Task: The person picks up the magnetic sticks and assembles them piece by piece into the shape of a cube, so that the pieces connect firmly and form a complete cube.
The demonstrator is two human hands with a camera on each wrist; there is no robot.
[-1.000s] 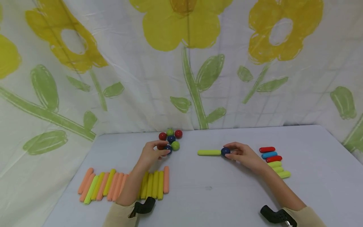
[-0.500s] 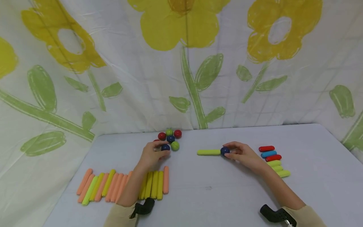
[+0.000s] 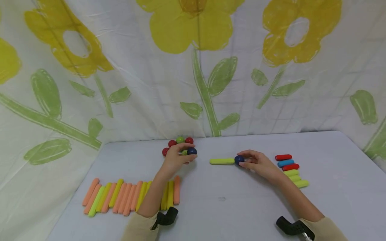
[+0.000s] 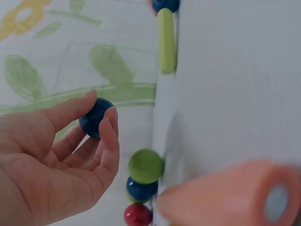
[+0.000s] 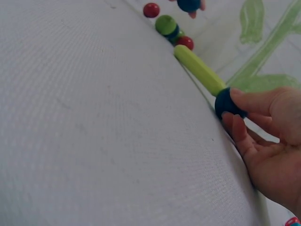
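Note:
My left hand (image 3: 176, 160) pinches a dark blue ball (image 4: 93, 120) between thumb and fingers, raised above the table near the loose balls. With its thumb and fingertips, my right hand (image 3: 259, 165) holds another dark blue ball (image 5: 225, 102) low at the table. A lime-yellow stick (image 3: 222, 161) lies flat, its right end against that second ball and its other end pointing left toward my left hand. Behind and around my left hand sit red balls (image 3: 165, 152), green balls (image 4: 146, 165) and a blue ball (image 4: 142, 187), partly hidden by the hand in the head view.
A row of orange and yellow sticks (image 3: 120, 197) lies at the left under my left forearm; one orange stick (image 4: 225, 195) shows a metal disc at its end. Short red, blue and lime rods (image 3: 287, 167) lie right of my right hand. A flower-painted curtain (image 3: 144, 83) hangs behind the table.
My left hand has lifted the blue ball from beside the cluster and carried it to the right, past the green ball. The right hand, its ball and the lime-yellow stick have stayed put.

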